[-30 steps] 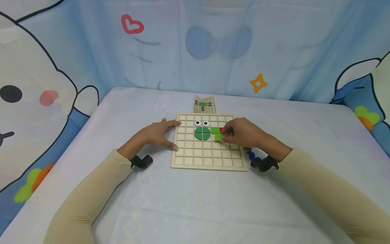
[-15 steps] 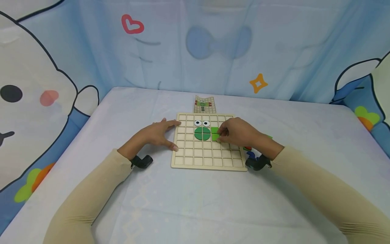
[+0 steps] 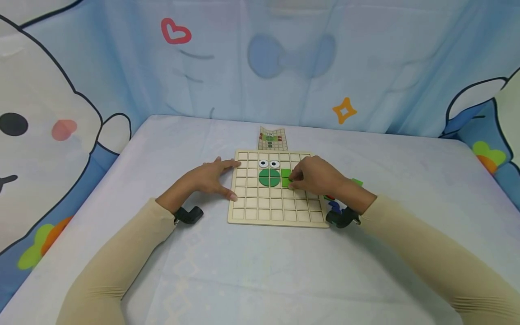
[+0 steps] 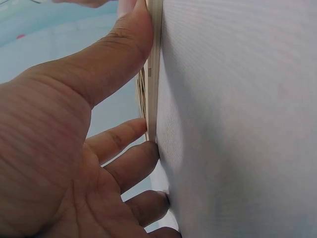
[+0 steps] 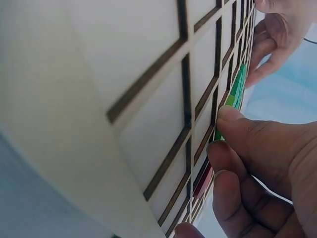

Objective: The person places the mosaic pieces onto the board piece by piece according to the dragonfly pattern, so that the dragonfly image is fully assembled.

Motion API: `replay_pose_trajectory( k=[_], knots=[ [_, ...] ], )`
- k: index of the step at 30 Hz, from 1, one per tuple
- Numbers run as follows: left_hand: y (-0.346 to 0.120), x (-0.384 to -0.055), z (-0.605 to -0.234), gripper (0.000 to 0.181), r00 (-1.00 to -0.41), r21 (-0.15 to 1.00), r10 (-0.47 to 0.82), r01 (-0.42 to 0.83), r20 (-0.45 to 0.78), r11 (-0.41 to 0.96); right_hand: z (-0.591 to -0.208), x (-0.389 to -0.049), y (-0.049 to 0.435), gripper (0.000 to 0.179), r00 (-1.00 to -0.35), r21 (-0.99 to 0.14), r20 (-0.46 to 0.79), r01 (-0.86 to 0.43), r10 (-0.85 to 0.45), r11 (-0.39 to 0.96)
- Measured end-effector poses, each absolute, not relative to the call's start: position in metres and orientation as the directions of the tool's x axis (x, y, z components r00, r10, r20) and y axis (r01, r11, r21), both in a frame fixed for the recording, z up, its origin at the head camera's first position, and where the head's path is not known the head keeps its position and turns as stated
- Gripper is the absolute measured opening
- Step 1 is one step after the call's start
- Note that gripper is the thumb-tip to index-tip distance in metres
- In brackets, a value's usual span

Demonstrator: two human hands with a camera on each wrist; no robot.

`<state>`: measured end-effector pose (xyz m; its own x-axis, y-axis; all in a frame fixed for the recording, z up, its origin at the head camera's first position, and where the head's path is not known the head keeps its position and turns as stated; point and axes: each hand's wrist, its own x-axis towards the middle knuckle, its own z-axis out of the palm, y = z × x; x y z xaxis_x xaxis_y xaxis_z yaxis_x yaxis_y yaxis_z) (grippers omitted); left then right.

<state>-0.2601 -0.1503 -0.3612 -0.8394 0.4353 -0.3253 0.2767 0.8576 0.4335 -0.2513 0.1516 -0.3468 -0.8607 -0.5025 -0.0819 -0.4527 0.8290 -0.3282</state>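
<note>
A wooden grid board lies on the table. Two eye tiles and a dark green disc of quarter pieces sit in its squares. My right hand pinches a light green square tile in the square right of the disc, just below another light green tile. In the right wrist view, thumb and forefinger are at the tile, and a red tile shows in the grid beyond the fingers. My left hand rests on the board's left edge, thumb and forefinger spread apart, other fingers extended.
Behind the board stands a small pattern card with a frog-like picture. Right of the board, partly hidden by my right wrist, lie loose pieces, among them a blue one and a light green one. A patterned curtain hangs behind the table.
My right hand has moved slightly left and brought the light green tile in line under the other one. It now covers the red tile in the head view. My left hand stays put.
</note>
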Motion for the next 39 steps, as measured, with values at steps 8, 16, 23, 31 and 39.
replay_pose_trajectory(
  k=[8, 16, 23, 31, 39],
  knots=[
    [-0.15, -0.26, -0.361, 0.101, -0.838, 0.435, 0.44, 0.282, -0.322, 0.856, -0.347, -0.249, 0.15, 0.023, -0.874, -0.315, -0.082, -0.433, -0.479, 0.844],
    [-0.151, -0.26, -0.364, 0.101, -0.835, 0.437, 0.446, 0.286, -0.322, 0.853, -0.349, -0.243, 0.157, 0.024, -0.879, -0.296, -0.011, -0.452, -0.476, 0.842],
    [-0.15, -0.258, -0.363, 0.102, -0.84, 0.431, 0.432, 0.274, -0.329, 0.86, -0.346, -0.228, 0.183, 0.023, -0.904, -0.325, -0.019, -0.399, -0.428, 0.857],
    [-0.15, -0.259, -0.364, 0.102, -0.843, 0.44, 0.422, 0.257, -0.333, 0.86, -0.348, -0.213, 0.215, 0.025, -0.941, -0.338, -0.048, -0.3, -0.334, 0.892],
    [-0.15, -0.259, -0.364, 0.102, -0.839, 0.435, 0.435, 0.275, -0.327, 0.858, -0.35, -0.205, 0.236, 0.029, -0.961, -0.344, -0.088, -0.217, -0.262, 0.914]
  ],
)
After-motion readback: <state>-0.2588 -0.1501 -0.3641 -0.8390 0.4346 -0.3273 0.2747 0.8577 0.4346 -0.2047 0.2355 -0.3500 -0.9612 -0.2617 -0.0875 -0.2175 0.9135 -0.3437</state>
